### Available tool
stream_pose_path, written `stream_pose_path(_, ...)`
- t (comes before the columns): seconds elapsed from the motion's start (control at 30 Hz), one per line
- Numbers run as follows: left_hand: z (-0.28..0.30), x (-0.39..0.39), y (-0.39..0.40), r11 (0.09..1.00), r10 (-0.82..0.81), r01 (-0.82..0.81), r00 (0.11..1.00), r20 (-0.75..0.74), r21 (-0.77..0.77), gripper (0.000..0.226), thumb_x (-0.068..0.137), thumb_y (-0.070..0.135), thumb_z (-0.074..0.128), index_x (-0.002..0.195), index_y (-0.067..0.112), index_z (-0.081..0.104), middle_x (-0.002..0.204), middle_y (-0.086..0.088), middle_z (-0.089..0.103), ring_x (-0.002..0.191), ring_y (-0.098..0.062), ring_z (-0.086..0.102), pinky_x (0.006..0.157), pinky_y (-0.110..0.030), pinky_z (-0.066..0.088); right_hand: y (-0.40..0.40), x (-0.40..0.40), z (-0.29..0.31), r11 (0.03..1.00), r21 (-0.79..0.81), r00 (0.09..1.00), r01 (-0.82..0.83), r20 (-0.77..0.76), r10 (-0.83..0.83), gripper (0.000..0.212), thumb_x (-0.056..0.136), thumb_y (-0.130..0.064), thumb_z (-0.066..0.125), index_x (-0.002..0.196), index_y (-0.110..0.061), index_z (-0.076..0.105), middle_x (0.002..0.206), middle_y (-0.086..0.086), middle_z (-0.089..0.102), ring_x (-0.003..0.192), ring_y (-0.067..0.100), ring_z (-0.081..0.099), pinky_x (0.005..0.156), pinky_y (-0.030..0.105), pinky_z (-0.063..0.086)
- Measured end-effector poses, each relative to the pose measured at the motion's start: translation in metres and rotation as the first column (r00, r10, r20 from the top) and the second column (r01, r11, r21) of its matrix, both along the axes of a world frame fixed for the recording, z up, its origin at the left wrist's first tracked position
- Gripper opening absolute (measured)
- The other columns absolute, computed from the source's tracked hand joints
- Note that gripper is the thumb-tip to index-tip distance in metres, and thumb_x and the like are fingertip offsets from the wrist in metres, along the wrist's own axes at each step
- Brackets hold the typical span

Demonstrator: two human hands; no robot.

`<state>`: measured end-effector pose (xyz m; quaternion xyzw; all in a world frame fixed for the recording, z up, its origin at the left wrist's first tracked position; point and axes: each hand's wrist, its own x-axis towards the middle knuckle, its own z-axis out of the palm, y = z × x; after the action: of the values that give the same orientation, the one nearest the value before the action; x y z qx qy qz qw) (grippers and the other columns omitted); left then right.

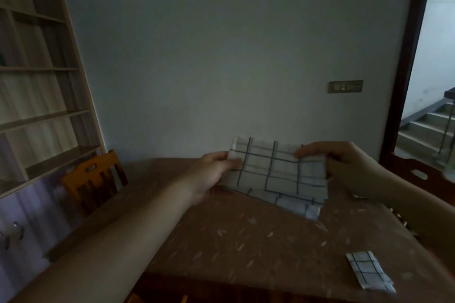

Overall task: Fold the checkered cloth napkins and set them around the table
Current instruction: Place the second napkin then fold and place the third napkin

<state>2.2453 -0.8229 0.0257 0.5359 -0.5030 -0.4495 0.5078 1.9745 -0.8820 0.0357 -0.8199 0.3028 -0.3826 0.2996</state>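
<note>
In the head view, a checkered napkin [275,170] is held up just right of the frame's centre, above the far part of the tabletop [246,236]. The left hand [214,172] pinches its left edge between thumb and fingers; the right hand [344,162] pinches its upper right edge, thumb in front. Each grip is pressed together on the cloth. The lower layers of the napkin hang down and appear to touch or nearly touch the tabletop; I cannot tell which. A second napkin, already folded small [369,272], lies at the lower right of the frame, close to the near edge of the tabletop. A wooden chair [96,179] stands at the left side, with a bookshelf [37,81] in the upper left.

My judgement is that a fold is under way, and several things could spoil it. The hanging layers sit uneven, so bringing the edges together now could set a crooked crease. Both grips take only the edges, so a slack pinch could let one layer slip and open the fold. The frame is dim and blurred at the hands, which suggests quick motion; haste could drag the lower flap across the tabletop and bunch it. The finished napkin lies near the edge, where a passing forearm could brush it off.
</note>
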Motion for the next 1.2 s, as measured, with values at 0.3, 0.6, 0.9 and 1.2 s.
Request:
stream_pose_path(0.3, 0.02, -0.019, 0.002, 0.943, -0.153, 0.287, 0.821, 0.55, -0.167, 0.013, 0.093, 0.024, 0.063, 0.091, 0.013, 0.069, 0.087, -0.005, 0.068, 0.083, -0.015, 0.064, 0.075, -0.034, 0.05, 0.019, 0.047, -0.001, 0.991, -0.135, 1.0, 0.022, 0.018, -0.02, 0.036, 0.092, -0.042, 0.055, 0.082, -0.009, 0.065, 0.07, 0.007, 0.063, 0.062, 0.011, 0.056, 0.056, 0.034, 0.045)
stream_pose_path(0.6, 0.009, -0.004, 0.01, 0.924, 0.031, 0.081, 0.958, 0.284, -0.373, 0.013, 0.081, 0.014, 0.074, 0.094, 0.008, 0.076, 0.087, -0.002, 0.076, 0.08, -0.01, 0.069, 0.072, -0.022, 0.051, 0.025, 0.057, -0.01, 0.984, -0.08, 0.922, 0.159, 0.367, -0.119, 0.059, 0.086, -0.03, 0.07, 0.058, 0.007, 0.035, 0.054, 0.007, 0.029, 0.05, 0.015, 0.03, 0.047, 0.027, 0.021)
stream_pose_path(0.9, 0.022, -0.002, 0.015, 0.926, -0.075, 0.223, 0.899, 0.432, -0.304, 0.005, 0.087, 0.018, 0.07, 0.084, 0.018, 0.074, 0.084, -0.012, 0.072, 0.08, -0.02, 0.065, 0.074, -0.033, 0.048, 0.033, 0.058, -0.001, 0.97, -0.082, 0.877, 0.23, 0.449, -0.17, 0.048, 0.084, -0.023, 0.073, 0.054, 0.0, 0.043, 0.05, 0.001, 0.03, 0.049, 0.01, 0.029, 0.045, 0.021, 0.024)
stream_pose_path(1.2, 0.032, -0.018, 0.003, 0.888, 0.008, 0.271, 0.799, 0.602, -0.371, 0.04, 0.087, 0.05, 0.055, 0.075, 0.013, 0.063, 0.066, -0.017, 0.048, 0.065, -0.016, 0.044, 0.065, -0.034, 0.035, 0.032, 0.056, -0.016, 0.956, -0.177, 0.946, 0.233, 0.27, -0.18, 0.046, 0.095, -0.036, 0.05, 0.06, -0.006, 0.046, 0.051, -0.004, 0.038, 0.047, 0.005, 0.034, 0.046, 0.026, 0.026)
